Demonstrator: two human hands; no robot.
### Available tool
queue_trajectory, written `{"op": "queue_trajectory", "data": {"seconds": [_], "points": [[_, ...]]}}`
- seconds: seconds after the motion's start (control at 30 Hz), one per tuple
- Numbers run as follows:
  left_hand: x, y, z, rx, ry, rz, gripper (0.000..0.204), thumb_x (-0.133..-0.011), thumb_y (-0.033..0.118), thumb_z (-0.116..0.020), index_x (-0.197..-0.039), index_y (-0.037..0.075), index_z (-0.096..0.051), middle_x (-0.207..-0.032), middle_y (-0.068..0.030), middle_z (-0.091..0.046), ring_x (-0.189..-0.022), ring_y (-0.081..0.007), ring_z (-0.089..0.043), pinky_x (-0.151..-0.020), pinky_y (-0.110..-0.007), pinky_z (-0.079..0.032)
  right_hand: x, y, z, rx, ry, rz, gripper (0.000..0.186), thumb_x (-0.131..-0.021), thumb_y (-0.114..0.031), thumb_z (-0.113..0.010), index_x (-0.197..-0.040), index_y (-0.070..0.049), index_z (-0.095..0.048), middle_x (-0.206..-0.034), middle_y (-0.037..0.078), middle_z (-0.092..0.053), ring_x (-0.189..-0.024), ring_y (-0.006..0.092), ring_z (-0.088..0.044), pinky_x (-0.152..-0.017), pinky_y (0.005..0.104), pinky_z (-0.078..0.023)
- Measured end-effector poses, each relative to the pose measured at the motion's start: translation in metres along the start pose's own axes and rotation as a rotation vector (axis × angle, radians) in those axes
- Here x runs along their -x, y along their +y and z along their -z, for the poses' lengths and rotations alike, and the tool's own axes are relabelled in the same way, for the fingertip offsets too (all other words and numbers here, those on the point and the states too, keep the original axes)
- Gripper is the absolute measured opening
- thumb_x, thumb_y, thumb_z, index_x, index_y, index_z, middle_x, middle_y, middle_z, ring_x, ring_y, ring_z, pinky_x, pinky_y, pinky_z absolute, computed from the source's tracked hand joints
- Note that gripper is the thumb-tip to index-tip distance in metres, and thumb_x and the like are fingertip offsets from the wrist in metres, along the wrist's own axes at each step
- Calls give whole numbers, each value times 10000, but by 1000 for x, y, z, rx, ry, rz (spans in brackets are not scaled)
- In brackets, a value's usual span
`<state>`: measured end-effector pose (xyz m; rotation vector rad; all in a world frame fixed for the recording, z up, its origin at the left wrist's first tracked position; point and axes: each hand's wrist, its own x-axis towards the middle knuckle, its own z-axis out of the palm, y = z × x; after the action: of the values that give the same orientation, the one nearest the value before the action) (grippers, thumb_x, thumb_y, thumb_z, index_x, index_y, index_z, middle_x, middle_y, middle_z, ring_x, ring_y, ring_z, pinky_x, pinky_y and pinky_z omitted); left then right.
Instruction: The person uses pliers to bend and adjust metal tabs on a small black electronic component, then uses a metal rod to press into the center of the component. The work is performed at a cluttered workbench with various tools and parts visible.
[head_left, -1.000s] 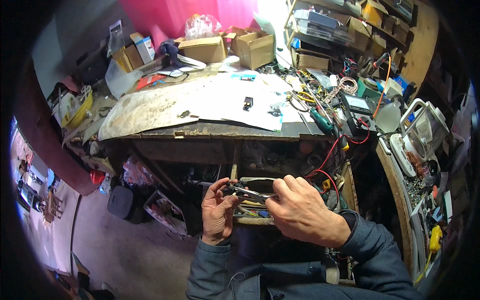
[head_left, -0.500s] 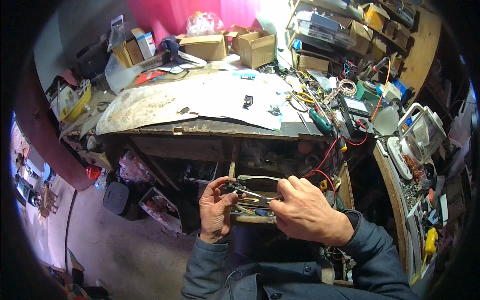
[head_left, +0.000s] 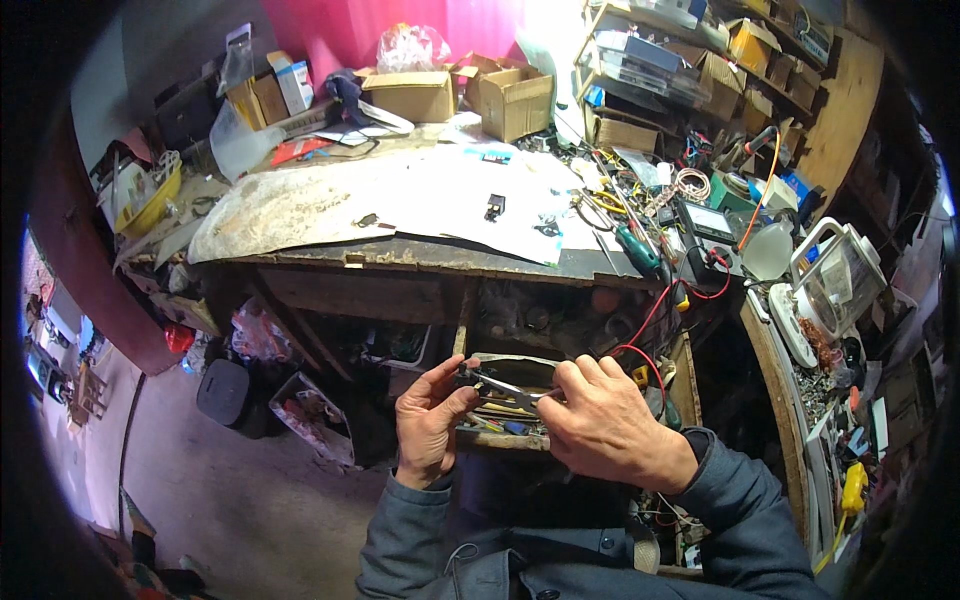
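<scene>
Fingertips of my left hand point(head_left: 428, 425) pinch a small dark part point(head_left: 468, 372). My right hand point(head_left: 615, 420) is curled round the near end of a metal tool point(head_left: 505, 390), apparently pliers, whose tip reaches the part in my left fingers. Both hands are above an open wooden drawer point(head_left: 500, 440) full of slim items and oddments. On the bench's white sheet point(head_left: 400, 190) beyond them lie a small black block point(head_left: 495, 207) and little dark bits.
The bench's front edge point(head_left: 360, 258) runs above my hands. At right are a multimeter point(head_left: 705, 225) with red leads, a green-handled tool point(head_left: 637, 250), tangled wires and a clear appliance point(head_left: 835, 280). Cardboard boxes point(head_left: 408, 95) stand behind. Bins point(head_left: 225, 398) sit on the floor.
Both hands and forearms have shifted slightly left in the picture, along with the whole scene. The grip on the part and the tool looks much the same.
</scene>
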<state>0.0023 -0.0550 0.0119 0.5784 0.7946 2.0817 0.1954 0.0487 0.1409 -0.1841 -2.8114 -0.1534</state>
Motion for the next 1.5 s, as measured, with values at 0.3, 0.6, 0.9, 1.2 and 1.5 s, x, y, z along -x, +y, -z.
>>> {"op": "queue_trajectory", "data": {"seconds": [0.3, 0.6, 0.9, 1.2, 1.5], "points": [[1, 0, 1, -30, 13, -13, 406, -946, -60, -675, -1346, -7, -628, -1264, -169, -702, -1036, -216, -720, -882, -348, -635, -1, 0, -2, -13, -2, 14, 147, -758, -172, -668, -805, -49, -603, -884, 130, -532, -829, 271, -557, -665, 394, -420], [0, -1, 5, -23, -2, 1, 404, -936, -74, -681, -1333, -1, -651, -1254, -179, -711, -1040, -201, -718, -903, -324, -613, -4, -2, 0, -12, -42, 30, 159, -757, -174, -685, -806, -45, -605, -862, 120, -533, -817, 275, -570, -655, 398, -464], [-1, 1, 5, -11, -23, 15, 417, -922, -101, -691, -1330, -19, -661, -1245, -184, -720, -1054, -195, -712, -939, -326, -595, -3, -2, -1, -16, -72, 37, 179, -767, -189, -698, -817, -39, -615, -877, 120, -536, -832, 277, -587, -642, 398, -505], [-1, 2, 7, 5, -49, 30, 424, -920, -118, -675, -1327, 2, -671, -1251, -185, -717, -1029, -192, -716, -916, -327, -606, -3, -4, -2, -8, -83, 32, 170, -734, -160, -713, -808, -30, -632, -862, 113, -540, -791, 252, -578, -615, 389, -510], [-1, 2, 9, -23, -77, 11, 425, -917, -130, -667, -1322, 0, -674, -1256, -188, -713, -1047, -198, -713, -922, -328, -604, -4, -2, -1, -10, -111, 54, 170, -743, -161, -715, -807, -28, -631, -862, 110, -545, -799, 249, -585, -615, 386, -524]]}}
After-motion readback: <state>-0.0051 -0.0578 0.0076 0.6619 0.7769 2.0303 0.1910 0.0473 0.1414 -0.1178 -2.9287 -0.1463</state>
